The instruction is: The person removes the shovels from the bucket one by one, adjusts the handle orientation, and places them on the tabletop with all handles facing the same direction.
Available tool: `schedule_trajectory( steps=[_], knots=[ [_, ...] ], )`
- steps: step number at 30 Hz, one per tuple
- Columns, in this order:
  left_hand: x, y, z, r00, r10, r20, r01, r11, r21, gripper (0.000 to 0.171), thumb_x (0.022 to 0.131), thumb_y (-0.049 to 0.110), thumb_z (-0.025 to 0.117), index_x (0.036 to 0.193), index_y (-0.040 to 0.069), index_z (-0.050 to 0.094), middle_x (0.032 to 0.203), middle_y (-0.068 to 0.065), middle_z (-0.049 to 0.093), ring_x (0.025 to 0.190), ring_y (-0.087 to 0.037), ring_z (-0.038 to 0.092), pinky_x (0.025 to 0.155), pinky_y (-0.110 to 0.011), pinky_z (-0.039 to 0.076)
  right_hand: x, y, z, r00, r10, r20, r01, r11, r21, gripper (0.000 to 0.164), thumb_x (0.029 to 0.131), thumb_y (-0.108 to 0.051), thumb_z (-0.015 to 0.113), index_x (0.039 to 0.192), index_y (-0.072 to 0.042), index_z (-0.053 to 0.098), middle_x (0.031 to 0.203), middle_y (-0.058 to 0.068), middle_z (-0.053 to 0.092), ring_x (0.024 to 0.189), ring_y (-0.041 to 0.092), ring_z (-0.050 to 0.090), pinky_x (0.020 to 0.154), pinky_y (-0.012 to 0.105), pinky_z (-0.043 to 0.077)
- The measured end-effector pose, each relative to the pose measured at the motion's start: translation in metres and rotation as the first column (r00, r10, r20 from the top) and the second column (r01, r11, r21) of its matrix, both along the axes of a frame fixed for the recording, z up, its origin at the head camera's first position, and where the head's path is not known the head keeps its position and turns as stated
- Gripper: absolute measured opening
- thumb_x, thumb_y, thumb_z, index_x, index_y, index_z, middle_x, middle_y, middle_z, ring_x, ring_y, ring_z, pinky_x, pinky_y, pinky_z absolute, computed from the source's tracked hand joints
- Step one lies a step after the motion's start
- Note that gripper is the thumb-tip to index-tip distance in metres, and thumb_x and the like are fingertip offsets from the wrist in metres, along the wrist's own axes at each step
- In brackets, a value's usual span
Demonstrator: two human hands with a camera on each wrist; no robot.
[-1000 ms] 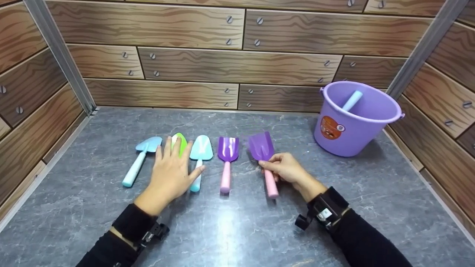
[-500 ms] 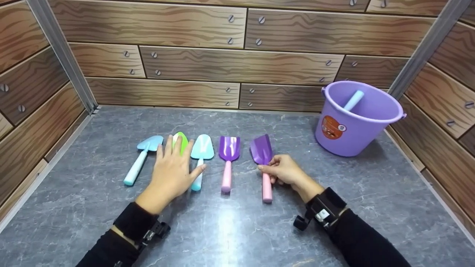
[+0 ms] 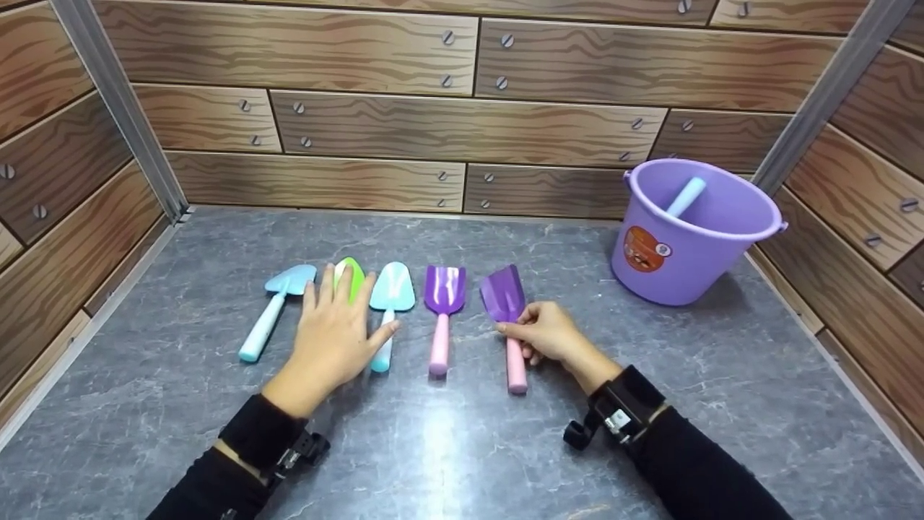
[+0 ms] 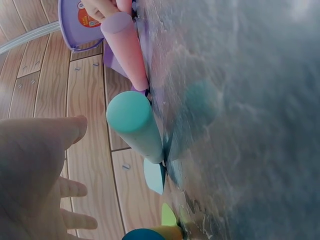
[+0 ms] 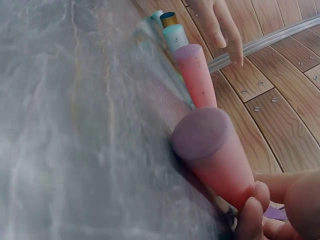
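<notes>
Wood-patterned walls (image 3: 368,54) rise at the back and both sides, and between them spreads the grey marbled bench (image 3: 498,462). Over at the far right stands the purple bucket (image 3: 675,271), upright near the corner.

In come two black sleeves (image 3: 711,462), and here are the hands! The left hand (image 3: 328,336) is spread wide, palm down, thumb out, gripping nothing; it's above the trowels, though whether its fingertips touch one I can't tell. The right hand (image 3: 552,332) has its thumb and fingers pinched together on the neck end of a pink handle, and that's the held shovel (image 3: 505,297), purple scoop pointing away, rightmost of the row, well apart from the bucket.

Just beside it, to the left, lies the second purple shovel (image 3: 443,303), pink-handled too. Next along, the light-blue trowel (image 3: 392,289), partly under the left thumb; then the green trowel (image 3: 354,274), mostly covered by the fingers; and at the far left the blue trowel (image 3: 285,289), lying aslant.

Down to the small stuff: an orange sticker (image 3: 644,249) on the bucket's side, and a pale blue handle (image 3: 686,196) leaning inside it.
</notes>
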State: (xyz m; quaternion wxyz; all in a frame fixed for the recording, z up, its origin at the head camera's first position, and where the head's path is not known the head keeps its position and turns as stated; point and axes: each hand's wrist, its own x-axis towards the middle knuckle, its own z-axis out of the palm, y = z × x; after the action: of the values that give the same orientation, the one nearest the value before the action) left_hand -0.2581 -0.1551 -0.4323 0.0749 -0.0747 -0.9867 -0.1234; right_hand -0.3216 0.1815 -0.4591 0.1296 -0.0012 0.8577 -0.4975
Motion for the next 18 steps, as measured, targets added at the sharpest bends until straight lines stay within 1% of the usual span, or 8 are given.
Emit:
schedule_trajectory(
  steps=[2, 3, 5, 7, 9, 12, 16, 18],
  knots=[
    [0.0, 0.0, 0.0, 1.0, -0.002, -0.004, 0.002, 1.0, -0.001, 0.085, 0.117, 0.056, 0.065, 0.18, 0.004, 0.042, 0.19, -0.036, 0.029, 0.18, -0.06, 0.021, 0.147, -0.08, 0.017, -0.002, 0.001, -0.001, 1.0, 0.0, -0.008, 0.0, 1.0, 0.022, 0.032, 0.104, -0.023, 0.091, 0.096, -0.004, 0.067, 0.072, -0.001, 0.066, 0.049, 0.004, 0.059, 0.044, 0.018, 0.054],
    [0.0, 0.0, -0.001, 1.0, -0.002, -0.006, 0.002, 1.0, 0.0, 0.085, 0.117, 0.056, 0.065, 0.18, 0.003, 0.043, 0.19, -0.036, 0.03, 0.18, -0.06, 0.022, 0.146, -0.08, 0.017, -0.006, 0.004, -0.006, 1.0, 0.006, -0.024, -0.005, 0.999, 0.035, 0.034, 0.103, -0.025, 0.092, 0.095, -0.004, 0.067, 0.071, 0.0, 0.066, 0.048, 0.004, 0.06, 0.043, 0.019, 0.054],
    [0.0, 0.0, -0.001, 1.0, -0.003, -0.012, 0.003, 1.0, -0.001, 0.084, 0.117, 0.056, 0.066, 0.179, 0.003, 0.044, 0.189, -0.036, 0.031, 0.18, -0.06, 0.023, 0.146, -0.081, 0.018, -0.01, 0.007, -0.011, 0.998, 0.026, -0.057, -0.021, 0.997, 0.079, 0.036, 0.103, -0.029, 0.092, 0.094, -0.004, 0.067, 0.069, 0.001, 0.067, 0.047, 0.005, 0.061, 0.042, 0.02, 0.053],
    [0.0, 0.0, -0.001, 1.0, -0.003, -0.012, 0.003, 1.0, -0.003, 0.085, 0.117, 0.056, 0.066, 0.179, 0.003, 0.044, 0.189, -0.036, 0.032, 0.18, -0.06, 0.023, 0.146, -0.081, 0.019, -0.01, 0.007, -0.01, 0.996, 0.037, -0.087, -0.024, 0.99, 0.141, 0.037, 0.103, -0.03, 0.092, 0.093, -0.005, 0.067, 0.068, 0.001, 0.068, 0.046, 0.006, 0.061, 0.042, 0.02, 0.051],
    [0.0, 0.0, -0.001, 1.0, -0.003, -0.009, 0.003, 1.0, -0.003, 0.085, 0.117, 0.056, 0.067, 0.179, 0.003, 0.044, 0.189, -0.036, 0.032, 0.18, -0.06, 0.023, 0.146, -0.081, 0.019, -0.009, 0.006, -0.01, 0.992, 0.043, -0.119, -0.017, 0.978, 0.206, 0.037, 0.104, -0.032, 0.09, 0.091, -0.006, 0.066, 0.068, 0.002, 0.068, 0.046, 0.006, 0.061, 0.041, 0.019, 0.049],
    [0.0, 0.0, -0.001, 1.0, -0.004, -0.005, 0.004, 1.0, -0.001, 0.084, 0.117, 0.055, 0.066, 0.179, 0.003, 0.044, 0.189, -0.036, 0.031, 0.18, -0.06, 0.022, 0.146, -0.081, 0.019, -0.001, -0.001, 0.001, 0.99, 0.027, -0.135, 0.015, 0.954, 0.301, 0.036, 0.108, -0.029, 0.084, 0.087, -0.009, 0.064, 0.071, 0.003, 0.069, 0.047, 0.004, 0.061, 0.043, 0.017, 0.049],
    [0.0, 0.0, -0.001, 1.0, -0.001, -0.004, 0.001, 1.0, 0.001, 0.084, 0.117, 0.055, 0.066, 0.179, 0.003, 0.044, 0.189, -0.036, 0.03, 0.18, -0.06, 0.022, 0.146, -0.08, 0.018, 0.003, -0.006, 0.003, 0.985, 0.048, -0.164, 0.022, 0.917, 0.399, 0.04, 0.111, -0.031, 0.079, 0.08, -0.013, 0.063, 0.073, 0.002, 0.069, 0.048, 0.005, 0.061, 0.044, 0.018, 0.051],
    [0.0, 0.0, -0.001, 1.0, 0.001, -0.003, -0.001, 1.0, 0.0, 0.085, 0.117, 0.056, 0.066, 0.18, 0.004, 0.043, 0.189, -0.036, 0.03, 0.18, -0.06, 0.022, 0.146, -0.08, 0.018, 0.004, -0.007, 0.004, 0.983, 0.06, -0.172, 0.019, 0.904, 0.428, 0.042, 0.111, -0.035, 0.079, 0.078, -0.014, 0.063, 0.072, 0.001, 0.068, 0.049, 0.006, 0.061, 0.044, 0.018, 0.051]
  ],
)
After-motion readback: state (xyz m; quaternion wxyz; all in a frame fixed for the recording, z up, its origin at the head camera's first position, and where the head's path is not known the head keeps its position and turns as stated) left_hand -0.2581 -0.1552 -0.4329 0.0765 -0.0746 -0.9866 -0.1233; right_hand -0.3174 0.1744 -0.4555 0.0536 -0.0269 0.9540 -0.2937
